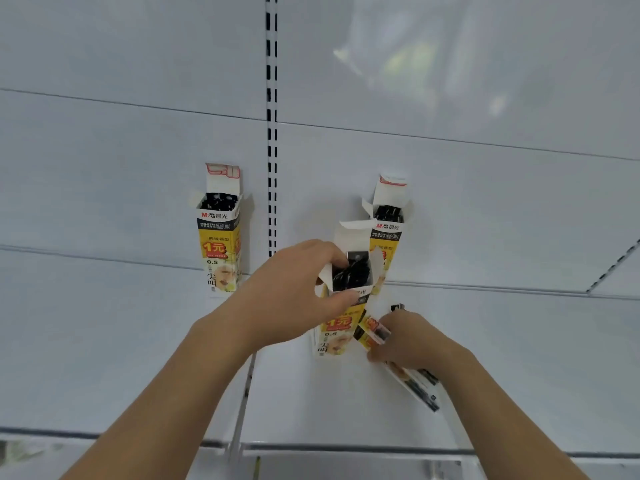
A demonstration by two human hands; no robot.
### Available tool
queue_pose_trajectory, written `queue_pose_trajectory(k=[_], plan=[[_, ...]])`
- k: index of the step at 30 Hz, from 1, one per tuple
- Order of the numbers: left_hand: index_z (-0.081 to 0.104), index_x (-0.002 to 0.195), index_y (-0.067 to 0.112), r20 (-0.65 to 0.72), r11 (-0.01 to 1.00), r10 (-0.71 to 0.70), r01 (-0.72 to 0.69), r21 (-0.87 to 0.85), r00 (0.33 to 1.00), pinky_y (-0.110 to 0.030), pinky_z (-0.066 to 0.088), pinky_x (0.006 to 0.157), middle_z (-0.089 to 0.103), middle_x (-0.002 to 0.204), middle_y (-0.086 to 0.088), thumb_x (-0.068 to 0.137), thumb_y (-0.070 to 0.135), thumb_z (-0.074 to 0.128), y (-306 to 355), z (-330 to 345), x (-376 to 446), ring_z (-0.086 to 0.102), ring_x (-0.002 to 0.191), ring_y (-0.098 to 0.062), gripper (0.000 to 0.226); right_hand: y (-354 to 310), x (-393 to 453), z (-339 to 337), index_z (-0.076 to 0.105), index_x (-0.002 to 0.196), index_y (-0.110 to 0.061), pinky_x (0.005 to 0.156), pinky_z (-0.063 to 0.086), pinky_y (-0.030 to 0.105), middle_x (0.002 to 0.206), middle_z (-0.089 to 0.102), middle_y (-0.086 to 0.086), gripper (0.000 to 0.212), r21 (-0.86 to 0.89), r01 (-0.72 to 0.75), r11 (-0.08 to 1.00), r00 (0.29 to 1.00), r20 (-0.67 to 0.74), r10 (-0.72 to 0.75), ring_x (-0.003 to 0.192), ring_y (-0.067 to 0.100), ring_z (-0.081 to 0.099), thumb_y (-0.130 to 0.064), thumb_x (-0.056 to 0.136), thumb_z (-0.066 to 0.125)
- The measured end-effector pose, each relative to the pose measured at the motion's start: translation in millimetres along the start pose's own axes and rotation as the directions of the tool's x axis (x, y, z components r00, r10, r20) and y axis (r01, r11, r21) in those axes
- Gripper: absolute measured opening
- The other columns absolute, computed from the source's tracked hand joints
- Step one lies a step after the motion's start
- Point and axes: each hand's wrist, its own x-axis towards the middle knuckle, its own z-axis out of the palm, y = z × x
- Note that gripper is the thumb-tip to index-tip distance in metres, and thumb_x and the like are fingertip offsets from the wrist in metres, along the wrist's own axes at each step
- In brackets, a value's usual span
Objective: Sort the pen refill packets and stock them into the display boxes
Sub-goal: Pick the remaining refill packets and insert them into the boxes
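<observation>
Three tall, narrow cardboard display boxes stand upright on a white metal shelf point(502, 358), top flaps open, each filled with black-capped refills. The left box point(219, 233) stands against the back panel, left of the slotted upright point(272, 133); its front reads "M&G" in red with Chinese characters, a yellow panel with a red "1元" badge, "0.5" below, and a printed face. The back-right box point(388, 230) carries the same "M&G" header and stands against the back panel, right of the upright. The middle box point(343, 306) stands in front of it, nearer the shelf's front edge, showing "1元" and "0.5". The left hand point(294, 292) grips its open top, thumb on the front face, fingers curled over the rim. The right hand point(412, 337) holds a flat yellow-and-black refill packet point(408, 372), tilted, just right of the middle box; its print is too blurred to read.
</observation>
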Motion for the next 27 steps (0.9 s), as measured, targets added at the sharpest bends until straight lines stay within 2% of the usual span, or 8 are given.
queue_pose_trajectory(k=[2, 5, 9, 12, 14, 17, 21, 27], plan=[[0.060, 0.127, 0.034, 0.028, 0.999, -0.013, 0.012, 0.043, 1.000, -0.031, 0.052, 0.094, 0.060, 0.119, 0.021, 0.093, 0.058, 0.065, 2, -4, 0, 0.057, 0.105, -0.002, 0.043, -2, -2, -5, 0.071, 0.088, -0.021, 0.075, 0.059, 0.038, 0.085, 0.072, -0.002, 0.024, 0.010, 0.028, 1.000, 0.998, -0.051, -0.027, 0.080, 0.018, 0.070, -0.043, 0.081, 0.075], [0.060, 0.121, 0.036, 0.062, 0.995, -0.044, 0.038, 0.096, 0.997, -0.035, 0.053, 0.090, 0.059, 0.114, 0.020, 0.094, 0.057, 0.064, 4, -7, 2, 0.058, 0.101, -0.004, 0.034, -4, -17, -30, 0.069, 0.084, -0.021, 0.071, 0.058, 0.032, 0.075, 0.073, -0.004, 0.023, 0.258, 0.131, 0.957, 0.958, -0.283, -0.055, 0.070, 0.009, 0.069, -0.042, 0.090, 0.072], [0.059, 0.124, 0.039, 0.082, 0.993, -0.061, 0.052, 0.109, 0.995, -0.035, 0.054, 0.089, 0.059, 0.120, 0.022, 0.097, 0.056, 0.060, 5, -4, 1, 0.060, 0.100, -0.004, 0.031, -23, -60, -85, 0.071, 0.087, -0.031, 0.067, 0.043, 0.017, 0.076, 0.073, -0.024, 0.011, 0.575, 0.414, 0.706, 0.770, -0.635, 0.065, 0.072, -0.016, 0.064, -0.034, 0.097, 0.073], [0.060, 0.129, 0.040, 0.072, 0.992, -0.061, 0.053, 0.111, 0.995, -0.031, 0.054, 0.087, 0.057, 0.123, 0.023, 0.099, 0.055, 0.058, 5, -2, -3, 0.060, 0.101, -0.003, 0.034, -39, -89, -116, 0.071, 0.088, -0.028, 0.072, 0.054, 0.021, 0.082, 0.076, -0.024, 0.010, 0.592, 0.661, 0.462, 0.574, -0.795, 0.197, 0.074, -0.007, 0.070, -0.031, 0.097, 0.075], [0.061, 0.131, 0.042, 0.059, 0.995, -0.052, 0.047, 0.090, 0.997, -0.030, 0.053, 0.085, 0.057, 0.119, 0.024, 0.099, 0.054, 0.059, 4, -1, -4, 0.059, 0.100, -0.002, 0.033, -51, -105, -125, 0.072, 0.093, -0.027, 0.079, 0.060, 0.035, 0.090, 0.080, -0.011, 0.007, 0.548, 0.755, 0.358, 0.517, -0.835, 0.187, 0.080, 0.007, 0.075, -0.031, 0.097, 0.075], [0.064, 0.129, 0.042, 0.041, 0.998, -0.045, 0.043, 0.044, 0.998, -0.034, 0.054, 0.087, 0.057, 0.116, 0.025, 0.098, 0.053, 0.060, 2, 2, -6, 0.059, 0.098, -0.002, 0.033, -69, -112, -125, 0.074, 0.087, -0.028, 0.072, 0.060, 0.029, 0.082, 0.080, -0.013, 0.012, 0.521, 0.794, 0.313, 0.534, -0.844, 0.050, 0.075, 0.006, 0.075, -0.019, 0.094, 0.076], [0.066, 0.119, 0.041, 0.029, 0.999, -0.046, 0.047, -0.008, 0.998, -0.037, 0.056, 0.087, 0.061, 0.116, 0.022, 0.097, 0.053, 0.064, -2, 5, -7, 0.061, 0.099, -0.003, 0.025, -77, -101, -119, 0.077, 0.085, -0.029, 0.074, 0.056, 0.015, 0.080, 0.078, -0.019, 0.013, 0.529, 0.749, 0.399, 0.603, -0.794, -0.079, 0.083, 0.001, 0.076, -0.017, 0.091, 0.079], [0.066, 0.112, 0.045, 0.004, 0.998, -0.038, 0.038, -0.059, 0.999, -0.037, 0.059, 0.086, 0.063, 0.113, 0.025, 0.095, 0.057, 0.064, -9, 9, -7, 0.064, 0.099, -0.003, 0.021, -79, -98, -119, 0.075, 0.082, -0.031, 0.068, 0.052, 0.008, 0.073, 0.076, -0.022, 0.017, 0.483, 0.768, 0.421, 0.583, -0.799, -0.146, 0.076, -0.002, 0.074, -0.017, 0.090, 0.080]])
